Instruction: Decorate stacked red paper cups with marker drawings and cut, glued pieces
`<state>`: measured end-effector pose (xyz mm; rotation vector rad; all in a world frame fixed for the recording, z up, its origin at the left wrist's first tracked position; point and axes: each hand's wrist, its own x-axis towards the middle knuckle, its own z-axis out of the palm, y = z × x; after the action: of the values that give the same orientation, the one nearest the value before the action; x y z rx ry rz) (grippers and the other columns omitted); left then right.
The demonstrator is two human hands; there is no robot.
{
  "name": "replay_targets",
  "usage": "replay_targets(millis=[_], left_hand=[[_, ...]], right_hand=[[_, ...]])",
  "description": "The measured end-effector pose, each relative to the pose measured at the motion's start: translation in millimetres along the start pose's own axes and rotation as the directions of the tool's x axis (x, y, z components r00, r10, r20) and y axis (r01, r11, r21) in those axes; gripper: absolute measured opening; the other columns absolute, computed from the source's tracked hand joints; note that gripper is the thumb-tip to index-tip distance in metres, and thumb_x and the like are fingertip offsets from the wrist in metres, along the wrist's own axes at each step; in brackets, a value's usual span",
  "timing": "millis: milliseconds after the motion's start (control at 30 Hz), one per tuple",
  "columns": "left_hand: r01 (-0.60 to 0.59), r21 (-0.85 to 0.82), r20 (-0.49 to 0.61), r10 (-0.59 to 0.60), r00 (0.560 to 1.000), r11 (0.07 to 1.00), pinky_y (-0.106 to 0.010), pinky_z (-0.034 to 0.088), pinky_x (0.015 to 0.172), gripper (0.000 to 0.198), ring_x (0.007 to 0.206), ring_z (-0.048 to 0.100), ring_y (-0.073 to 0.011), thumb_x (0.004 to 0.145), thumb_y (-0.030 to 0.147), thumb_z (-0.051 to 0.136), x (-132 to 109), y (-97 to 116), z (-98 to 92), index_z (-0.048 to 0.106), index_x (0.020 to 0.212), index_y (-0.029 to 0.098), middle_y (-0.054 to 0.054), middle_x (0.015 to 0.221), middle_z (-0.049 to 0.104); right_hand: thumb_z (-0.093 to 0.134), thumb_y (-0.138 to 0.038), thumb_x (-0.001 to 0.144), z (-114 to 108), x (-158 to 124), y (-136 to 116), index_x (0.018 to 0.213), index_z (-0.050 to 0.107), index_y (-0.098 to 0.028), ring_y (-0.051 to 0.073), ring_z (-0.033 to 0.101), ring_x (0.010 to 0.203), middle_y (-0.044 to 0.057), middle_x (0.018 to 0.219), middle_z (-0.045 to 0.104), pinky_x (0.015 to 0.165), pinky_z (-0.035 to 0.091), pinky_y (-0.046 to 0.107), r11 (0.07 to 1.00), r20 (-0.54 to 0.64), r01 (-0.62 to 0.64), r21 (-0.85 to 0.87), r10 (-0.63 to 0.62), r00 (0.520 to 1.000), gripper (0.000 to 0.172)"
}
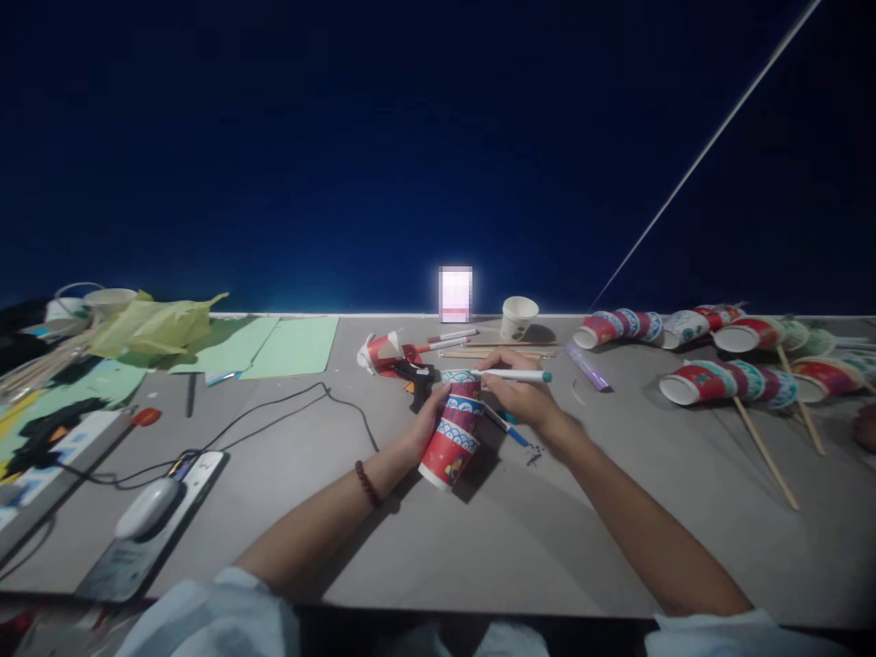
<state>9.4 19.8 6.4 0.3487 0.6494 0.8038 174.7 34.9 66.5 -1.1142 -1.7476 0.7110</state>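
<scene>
My left hand (430,422) is closed around a curved string of decorated paper cups (457,436), red and purple with blue-and-white wave bands. The wide red cup end tilts down toward me. In my right hand (515,388) a white marker (524,375) with a teal end is pinched, lying nearly level, its left end close to the upper cup. A blue-and-white pen (515,432) lies on the table below my right hand. Just behind my left hand rests a black glue gun (417,383), partly hidden by the cups.
Finished-looking cup strings (729,383), some on sticks, lie at the right. A white cup (519,318) stands at the back near a purple tube (587,367). Leftward are green paper sheets (291,348), a cable, a power strip (65,470) and a phone (154,529) with a white mouse-like object.
</scene>
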Motion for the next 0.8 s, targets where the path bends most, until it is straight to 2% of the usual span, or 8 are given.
replay_targets(millis=[267,467,667,800], left_hand=[[-0.02,0.006,-0.008,0.02,1.0,1.0,-0.032,0.052,0.062,0.039,0.061,0.066,-0.021,0.087,0.046,0.05,-0.1,-0.3,-0.6,0.064,0.095,0.009,-0.011,0.075,0.07],[-0.077,0.0,0.033,0.077,0.996,0.997,-0.034,0.053,0.065,0.042,0.066,0.067,-0.0231,0.088,0.044,0.049,-1.2,1.2,-1.9,0.064,0.101,0.007,-0.013,0.08,0.071],[0.01,0.005,-0.03,-0.01,1.0,1.0,-0.031,0.053,0.066,0.036,0.064,0.067,-0.0208,0.082,0.039,0.061,-6.4,0.1,-3.1,0.063,0.102,0.009,-0.011,0.077,0.071],[0.015,-0.005,-0.059,-0.015,0.998,1.0,-0.032,0.053,0.064,0.036,0.062,0.067,-0.0213,0.084,0.039,0.057,-5.9,2.7,-0.4,0.063,0.098,0.007,-0.013,0.075,0.07]], right_hand=[[0.056,-0.022,0.074,-0.7,1.5,2.8,0.075,0.061,-0.02,0.017,0.061,0.067,0.001,0.073,0.066,0.064,0.047,0.029,0.999,-0.005,0.008,0.048,-0.008,1.0,0.004],[0.056,-0.026,0.076,-3.1,4.3,3.0,0.077,0.057,-0.021,0.017,0.061,0.065,0.0,0.069,0.062,0.065,0.048,0.03,0.964,-0.008,0.005,0.267,-0.003,1.0,0.006],[0.058,-0.026,0.076,-2.4,4.3,2.9,0.078,0.057,-0.021,0.016,0.062,0.066,0.0,0.07,0.063,0.066,0.049,0.03,0.949,-0.01,-0.02,0.314,0.024,1.0,0.006],[0.059,-0.028,0.075,-2.1,4.6,4.7,0.077,0.057,-0.021,0.017,0.062,0.066,0.0,0.071,0.064,0.066,0.049,0.03,0.948,-0.014,-0.026,0.319,0.032,0.999,0.007]])
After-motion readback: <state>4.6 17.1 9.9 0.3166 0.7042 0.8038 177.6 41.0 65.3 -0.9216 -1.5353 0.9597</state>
